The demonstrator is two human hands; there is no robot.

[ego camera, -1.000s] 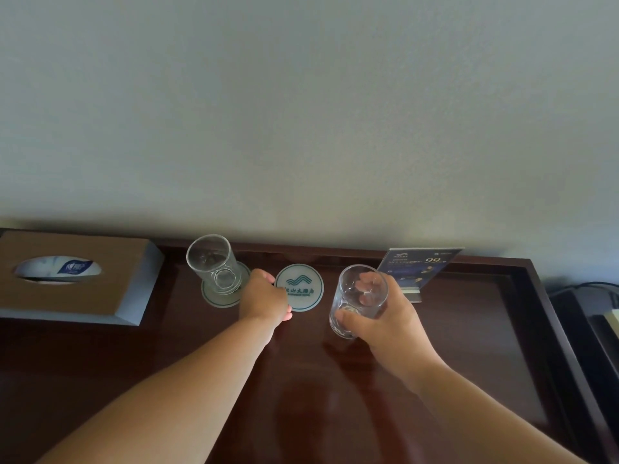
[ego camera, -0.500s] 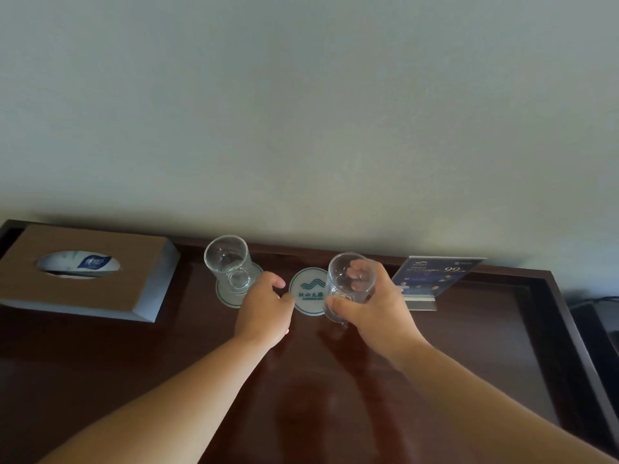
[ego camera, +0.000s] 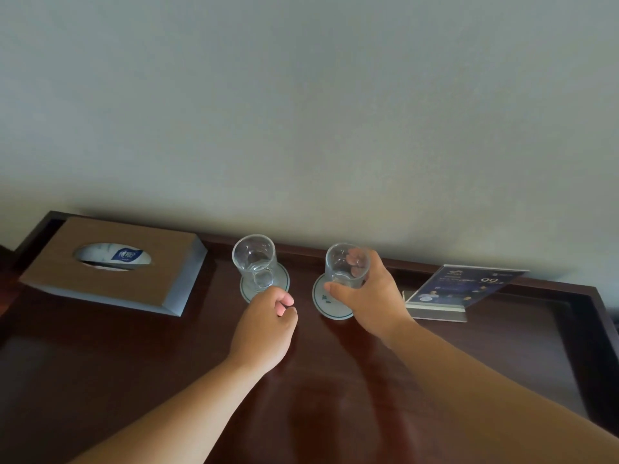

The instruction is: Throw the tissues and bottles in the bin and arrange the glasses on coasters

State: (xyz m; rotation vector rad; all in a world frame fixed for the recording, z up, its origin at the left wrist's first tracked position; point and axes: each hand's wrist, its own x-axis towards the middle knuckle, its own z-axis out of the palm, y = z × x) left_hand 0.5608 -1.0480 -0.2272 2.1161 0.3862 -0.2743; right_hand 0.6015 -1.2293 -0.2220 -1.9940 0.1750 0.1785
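Two clear glass mugs stand near the wall on a dark wooden table (ego camera: 335,413). The left glass (ego camera: 254,261) rests upright on a round white coaster (ego camera: 283,279), its handle toward me. My left hand (ego camera: 264,329) hovers just in front of that coaster with fingers loosely curled, holding nothing. My right hand (ego camera: 366,296) grips the right glass (ego camera: 345,266) around its side, over a second round coaster (ego camera: 323,301) with a green logo. Whether the glass base touches the coaster is unclear.
A brown tissue box (ego camera: 114,266) with a tissue pack showing through its oval slot sits at the back left. A slanted acrylic sign stand (ego camera: 459,289) is at the back right. The table has a raised rim (ego camera: 596,316) on the right.
My right hand carried the glass leftward and away from me, onto the second coaster. My left hand drew back from that coaster's edge and now sits before the left coaster.
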